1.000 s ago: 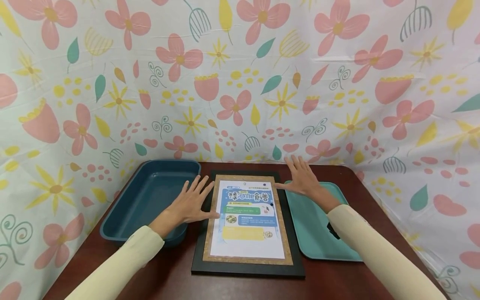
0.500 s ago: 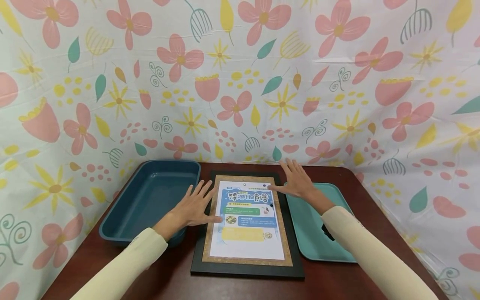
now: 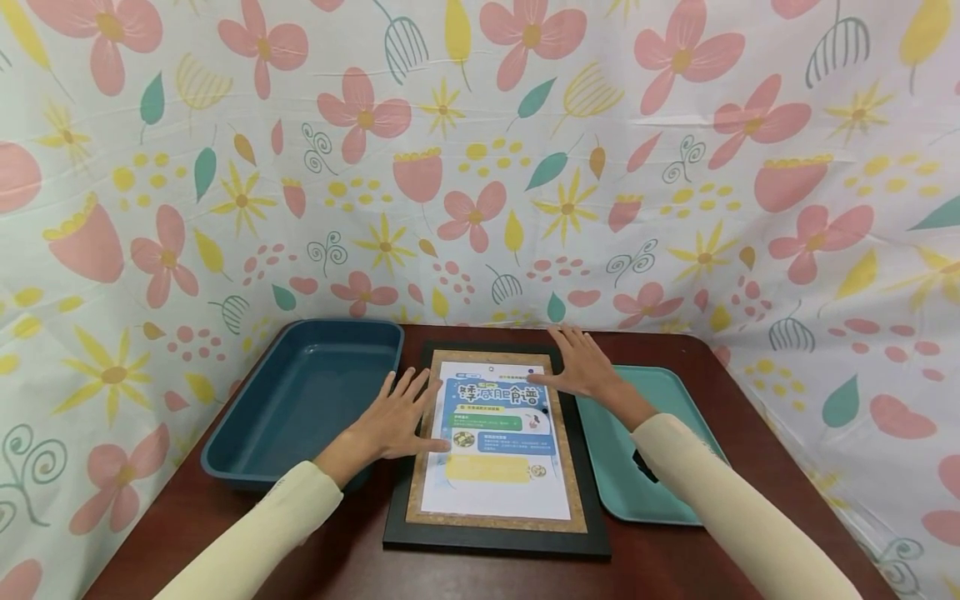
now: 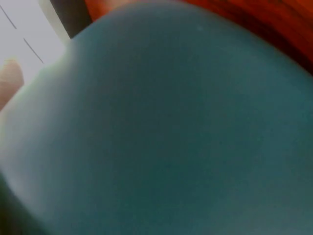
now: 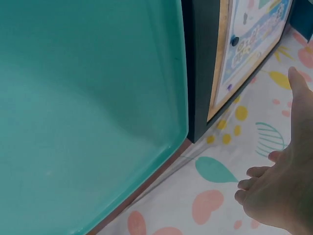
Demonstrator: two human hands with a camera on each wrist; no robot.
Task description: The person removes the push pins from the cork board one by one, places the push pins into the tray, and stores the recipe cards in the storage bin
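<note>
A cork board [image 3: 573,500] with a black frame [image 3: 495,542] lies mid-table, bearing a printed sheet [image 3: 517,496] headed by large Chinese characters. Along the sheet's right side are small round pins, a black one [image 5: 235,41] and a purple one [image 5: 229,87] in the right wrist view. My left hand [image 3: 386,425] has its fingers spread over the board's left edge, thumb reaching across the sheet. Fingers extended, my right hand [image 3: 583,367] is at the board's upper right corner. Both hands hold nothing; whether they touch the board I cannot tell.
Left of the board stands a deep dark blue basin [image 3: 300,392], whose blurred side [image 4: 171,122] fills the left wrist view. To the right lies a flat teal tray [image 3: 637,475], partly under my right forearm. A flowered cloth [image 3: 480,167] hangs behind the brown table [image 3: 337,558].
My right hand has shifted left, from beside the teal tray toward the board's upper corner. My left hand has moved slightly right and nearer me. The board, basin and tray stay put.
</note>
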